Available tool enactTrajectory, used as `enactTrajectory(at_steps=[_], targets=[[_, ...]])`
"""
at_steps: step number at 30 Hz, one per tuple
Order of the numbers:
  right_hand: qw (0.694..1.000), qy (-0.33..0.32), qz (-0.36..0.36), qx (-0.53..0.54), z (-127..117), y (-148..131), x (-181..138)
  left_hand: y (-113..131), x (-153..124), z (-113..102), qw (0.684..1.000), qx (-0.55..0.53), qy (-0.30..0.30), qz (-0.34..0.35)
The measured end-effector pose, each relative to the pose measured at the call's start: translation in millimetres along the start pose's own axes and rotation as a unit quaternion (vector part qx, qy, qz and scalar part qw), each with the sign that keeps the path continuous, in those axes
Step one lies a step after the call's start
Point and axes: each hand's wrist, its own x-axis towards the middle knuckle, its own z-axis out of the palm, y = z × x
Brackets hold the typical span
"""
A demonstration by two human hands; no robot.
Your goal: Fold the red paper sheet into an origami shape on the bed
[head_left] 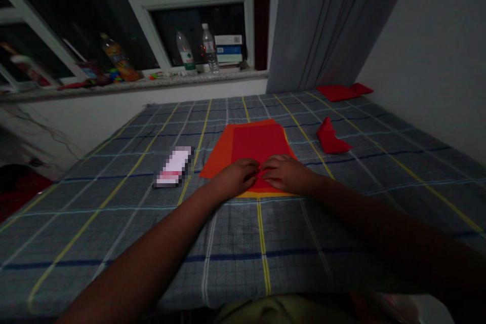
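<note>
A stack of coloured paper sheets lies on the checked bedsheet (235, 243), a red sheet (260, 144) on top, an orange one (220, 154) showing at its left and a yellow edge at the near side. My left hand (237, 177) and my right hand (284, 172) rest side by side on the near edge of the red sheet. Their fingertips meet, curled and pinched on the paper's edge.
A phone (174, 166) lies left of the papers. A folded red paper piece (331, 137) sits to the right, more red paper (343, 91) by the curtain. Bottles (186, 50) and books (228, 49) stand on the windowsill behind. A wall runs along the right.
</note>
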Motion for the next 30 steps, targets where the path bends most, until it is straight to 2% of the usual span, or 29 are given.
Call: enactTrajectory(at_steps=[11,18,25,30], targets=[[0.997,-0.040,0.056,-0.042,-9,-19,0,-1,1,-2,0.998,0.046,-0.046,-0.004],[0.995,-0.064,0.077,-0.026,-12,-23,3,-5,-2,-5,0.996,0.065,-0.062,-0.012],[0.994,-0.071,0.083,-0.027,-14,-24,2,-12,-8,-19,0.994,0.057,-0.094,-0.030],[0.994,-0.066,0.079,-0.018,-14,-23,2,-11,-13,-34,0.993,0.006,-0.096,-0.072]])
